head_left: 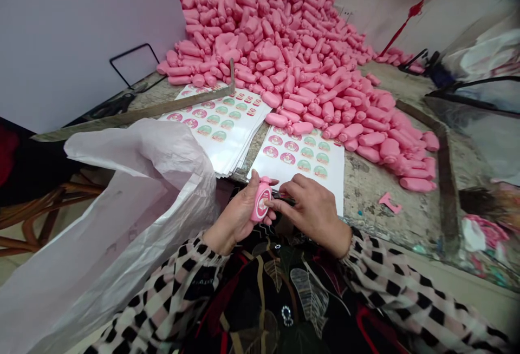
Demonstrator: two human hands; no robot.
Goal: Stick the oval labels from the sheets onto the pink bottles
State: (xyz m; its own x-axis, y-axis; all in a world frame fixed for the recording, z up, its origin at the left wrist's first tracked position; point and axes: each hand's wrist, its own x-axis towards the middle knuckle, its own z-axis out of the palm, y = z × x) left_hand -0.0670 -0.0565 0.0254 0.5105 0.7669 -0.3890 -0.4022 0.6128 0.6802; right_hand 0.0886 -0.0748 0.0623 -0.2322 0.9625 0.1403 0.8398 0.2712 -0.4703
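While the left hand (240, 210) grasps a pink bottle (264, 183) above the person's lap, near the table (368, 194), the right hand (312, 202) touches its sticker (262, 211); whether it also grips the dark thing (288, 200) between its fingers, one cannot tell. The bottle looks light, fairly stiff, smooth enough to slip, hardly fragile, and best held by its sides, off the sticker.

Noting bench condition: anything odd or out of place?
Yes: a flat, notched pink piece lies alone on the stained tabletop, to the right of the right hand. Its shape doesn't match the rounded pink pieces heaped behind.
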